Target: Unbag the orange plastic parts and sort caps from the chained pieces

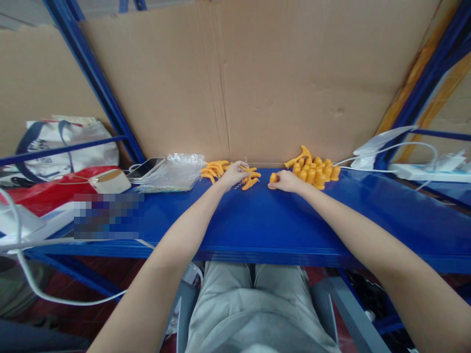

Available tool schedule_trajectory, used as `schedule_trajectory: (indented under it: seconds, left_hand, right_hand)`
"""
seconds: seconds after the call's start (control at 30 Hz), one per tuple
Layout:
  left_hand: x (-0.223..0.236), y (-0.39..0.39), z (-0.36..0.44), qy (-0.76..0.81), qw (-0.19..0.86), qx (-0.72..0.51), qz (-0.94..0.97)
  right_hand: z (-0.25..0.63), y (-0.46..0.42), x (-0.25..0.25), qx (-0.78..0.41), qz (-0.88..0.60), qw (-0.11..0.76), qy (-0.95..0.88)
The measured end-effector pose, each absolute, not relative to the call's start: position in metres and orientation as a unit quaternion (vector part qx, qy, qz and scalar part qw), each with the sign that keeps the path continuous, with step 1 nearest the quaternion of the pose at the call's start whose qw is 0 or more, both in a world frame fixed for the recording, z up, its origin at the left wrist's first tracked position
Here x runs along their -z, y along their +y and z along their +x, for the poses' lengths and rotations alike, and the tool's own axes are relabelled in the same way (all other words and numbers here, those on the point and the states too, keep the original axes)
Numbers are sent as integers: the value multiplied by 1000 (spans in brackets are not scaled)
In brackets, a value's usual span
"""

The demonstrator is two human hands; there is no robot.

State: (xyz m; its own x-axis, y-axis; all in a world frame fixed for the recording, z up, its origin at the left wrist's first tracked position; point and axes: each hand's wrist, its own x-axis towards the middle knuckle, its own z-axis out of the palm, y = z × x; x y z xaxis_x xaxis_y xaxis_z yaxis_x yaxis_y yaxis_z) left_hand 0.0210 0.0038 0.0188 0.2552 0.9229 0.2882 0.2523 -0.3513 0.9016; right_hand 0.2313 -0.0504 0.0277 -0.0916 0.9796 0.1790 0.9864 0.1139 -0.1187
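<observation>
My left hand (234,175) is closed in a pinch on an orange-handled corkscrew (250,169), and a thin metal spiral sticks up by its fingertips. Close below it lie more orange corkscrews (250,184) with bare spirals. Another heap of orange corkscrews (214,169) rests just left of that hand. Between the fingers and thumb of my right hand (289,181) is a short orange sleeve (273,178). Several similar orange sleeves (318,172) stand upright in a cluster to its right. Behind them leans a T-shaped orange piece (302,154), its spiral not visible.
Clear plastic bags (174,174) and a phone (146,169) lie left on the blue table (250,220). Farther left are a red bag (69,184), a cream-coloured case (109,181) and white cables. A cardboard wall (265,83) closes the back. A power strip (430,172) sits right.
</observation>
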Motion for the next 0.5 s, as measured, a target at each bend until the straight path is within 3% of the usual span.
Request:
schedule_trajectory:
  seconds: [0.27,0.5]
  left_hand:
    - [-22,-10,14,423,373,-297,771]
    - [-21,-15,19,402,293,-317,808]
  right_hand:
    - [231,-52,-27,-1,-661,109,-742]
    - [232,-51,-26,0,-656,100,-748]
